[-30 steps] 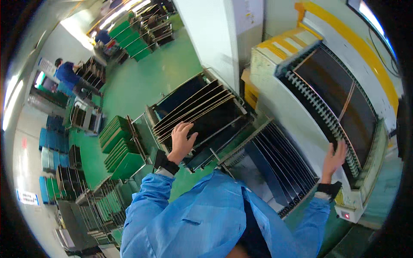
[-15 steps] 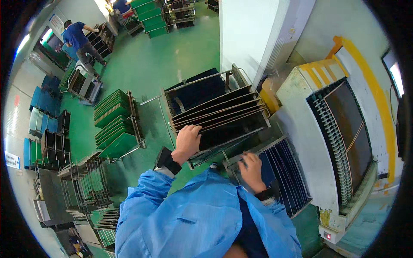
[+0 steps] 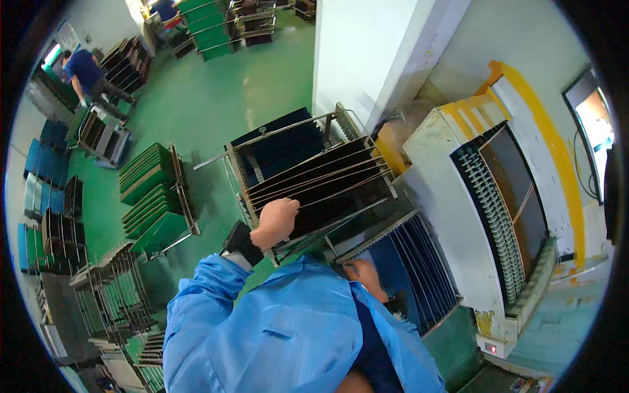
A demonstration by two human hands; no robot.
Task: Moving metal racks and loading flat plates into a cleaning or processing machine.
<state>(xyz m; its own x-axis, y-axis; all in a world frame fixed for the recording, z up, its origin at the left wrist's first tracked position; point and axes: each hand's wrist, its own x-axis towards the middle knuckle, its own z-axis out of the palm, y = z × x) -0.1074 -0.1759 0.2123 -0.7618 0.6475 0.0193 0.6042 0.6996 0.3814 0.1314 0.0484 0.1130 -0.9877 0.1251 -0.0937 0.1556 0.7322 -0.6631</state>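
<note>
My left hand (image 3: 276, 221), fingers curled, grips the left end of a dark thin panel (image 3: 327, 208) with a copper-coloured edge. That panel leans with several like it in a metal rack (image 3: 230, 171) in front of me. Lower and to the right, my right hand (image 3: 365, 276) has its fingers bent over the near left corner of a second rack (image 3: 380, 237), which holds several dark blue panels (image 3: 419, 268) on edge. Part of its fingertips is hidden. Blue sleeves cover both arms, with dark bands at the wrists.
A white machine (image 3: 429, 154) with a row of rollers (image 3: 488, 223) stands at the right. Racks of green panels (image 3: 147, 173) and blue panels (image 3: 46, 164) line the left. A white pillar (image 3: 357, 52) rises behind; a co-worker (image 3: 88, 72) bends over a cart far left.
My right hand has come down from above the second rack, fingers spread, onto its corner. My left hand stays at the panel. The view has shifted right, and the far co-worker bends lower.
</note>
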